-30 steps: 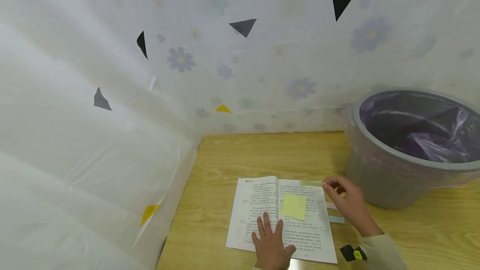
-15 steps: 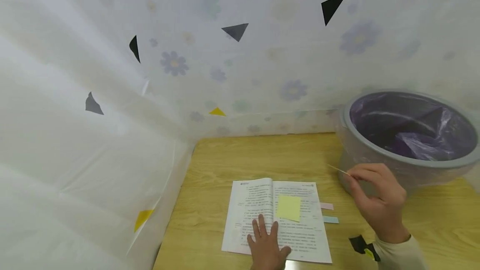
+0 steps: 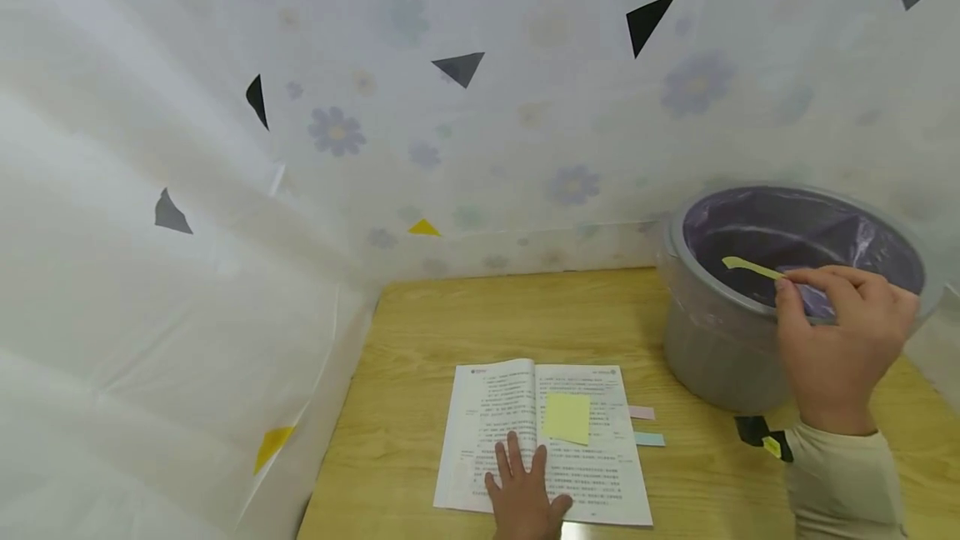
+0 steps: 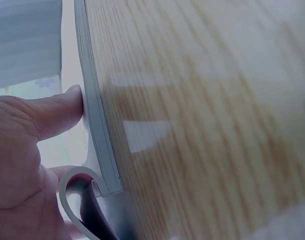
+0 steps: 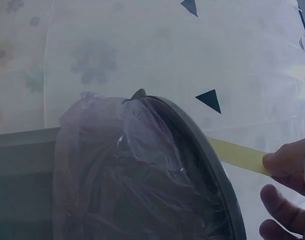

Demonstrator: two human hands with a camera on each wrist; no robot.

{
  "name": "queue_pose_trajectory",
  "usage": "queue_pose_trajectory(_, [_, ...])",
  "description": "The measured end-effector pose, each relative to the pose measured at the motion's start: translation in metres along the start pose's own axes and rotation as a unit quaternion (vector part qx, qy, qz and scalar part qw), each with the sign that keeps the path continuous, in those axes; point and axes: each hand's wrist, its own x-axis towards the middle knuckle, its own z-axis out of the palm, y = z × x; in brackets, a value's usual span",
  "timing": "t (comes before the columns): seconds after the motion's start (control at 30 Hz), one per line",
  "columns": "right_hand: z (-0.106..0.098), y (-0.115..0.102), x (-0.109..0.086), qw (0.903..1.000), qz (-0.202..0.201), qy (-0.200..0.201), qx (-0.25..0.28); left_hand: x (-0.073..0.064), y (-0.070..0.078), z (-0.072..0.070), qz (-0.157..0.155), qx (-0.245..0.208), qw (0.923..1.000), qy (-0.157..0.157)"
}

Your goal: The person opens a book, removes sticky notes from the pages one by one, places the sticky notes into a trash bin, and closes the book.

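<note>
My right hand [image 3: 847, 332] pinches one end of a narrow yellow sticky strip [image 3: 752, 267] between thumb and forefinger. It holds the strip over the mouth of the grey trash can [image 3: 723, 357], and in the right wrist view the strip [image 5: 240, 156] shows beyond the can's rim. With fingers spread, my left hand [image 3: 522, 497] rests on the lower middle of an open book [image 3: 592, 482]. In the left wrist view its thumb [image 4: 60, 110] lies along the book's lower edge. A square yellow sticky note [image 3: 567, 418] is stuck on the right page.
A pink tab [image 3: 642, 412] and a light blue tab [image 3: 649, 439] stick out from the book's right side. Purple plastic bag lining [image 5: 117, 170] folds over the can's rim. Flower-patterned plastic sheeting [image 3: 480, 148] hangs behind the wooden table [image 3: 487, 315].
My right hand has pulled the yellow strip off the top of the right page and carried it right and up to the trash can. The left hand has stayed on the book.
</note>
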Motion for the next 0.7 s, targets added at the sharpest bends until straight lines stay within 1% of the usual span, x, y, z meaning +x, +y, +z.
queue_pose_trajectory(0.13, [0.000,0.005,0.000,0.9996,0.014,-0.016,-0.016,0.000,0.001,-0.002,-0.001,-0.003,1.0000,-0.002])
queue_pose_trajectory(0.27, [0.002,0.009,-0.001,0.9990,0.028,-0.022,-0.028,0.000,0.002,-0.003,-0.001,-0.007,1.0000,-0.002])
queue_pose_trajectory(0.47, [-0.001,0.012,-0.005,0.9960,0.046,-0.044,-0.063,0.001,0.003,-0.003,-0.001,0.004,1.0000,-0.001])
queue_pose_trajectory(0.57, [0.000,0.014,-0.006,0.9951,0.061,-0.044,-0.065,0.000,0.002,-0.004,0.002,0.006,1.0000,0.000])
queue_pose_trajectory(0.7, [0.001,0.016,-0.007,0.9945,0.068,-0.046,-0.065,-0.001,0.002,-0.004,0.009,0.003,1.0000,0.001])
